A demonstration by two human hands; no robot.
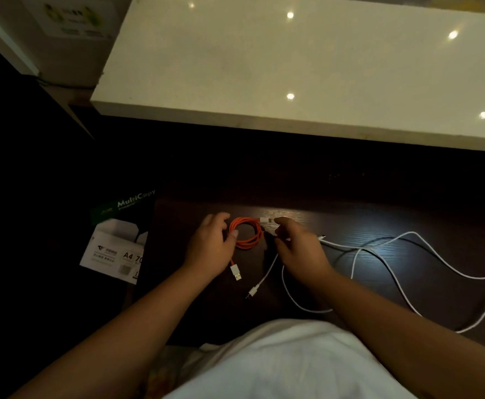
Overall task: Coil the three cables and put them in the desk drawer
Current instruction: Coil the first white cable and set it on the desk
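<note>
While your left hand pinches the coiled orange cable at desk centre, your right hand curls on its white plug end. Loose white cables sprawl toward 3 o'clock; a paper box sits past the 9 o'clock edge.

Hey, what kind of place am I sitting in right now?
Probably an office or reception desk. You sit at a dark wood desk below a raised pale counter, a box of A4 copy paper stands on the floor beside it, and charging cables, an orange cable among them, lie on the desk.
</note>
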